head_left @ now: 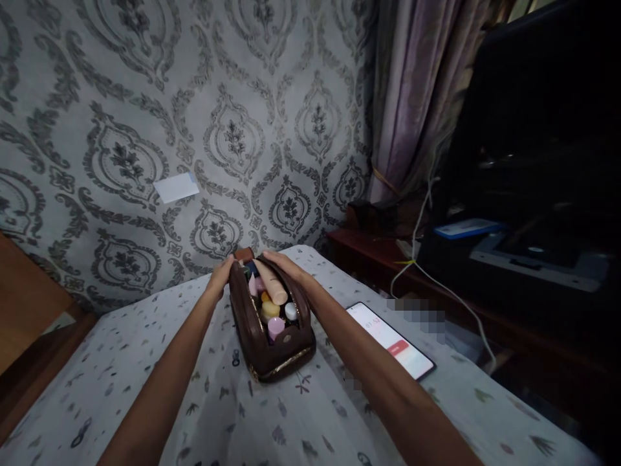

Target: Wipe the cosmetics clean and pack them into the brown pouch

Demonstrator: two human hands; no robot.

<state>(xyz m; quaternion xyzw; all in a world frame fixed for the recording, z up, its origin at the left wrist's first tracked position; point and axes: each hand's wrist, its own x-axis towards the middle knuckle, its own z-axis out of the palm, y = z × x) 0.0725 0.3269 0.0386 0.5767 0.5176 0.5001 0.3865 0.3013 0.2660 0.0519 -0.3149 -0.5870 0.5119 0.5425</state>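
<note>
A dark brown toiletry bag (245, 323) lies unzipped on the bed, its gold-toothed opening facing up. My left hand (223, 276) grips its far left side, and my right hand (285, 266) holds the far right edge; the fingertips of both are partly hidden. Packed inside are a beige tube (272, 288), a yellow-capped container (270, 310), a pink-lidded one (276, 327) and a white-capped one (291, 311). Other small items deeper in are too dark to make out. A brown tab (244, 254) sticks up at the bag's far end.
To the right, a phone (388, 338) with a lit timer screen rests on the patterned bedsheet (208, 414). A white cable (458, 301) hangs by a dark red shelf (359, 252) and a large black screen (524, 162). Patterned wallpaper (233, 136) closes off the back.
</note>
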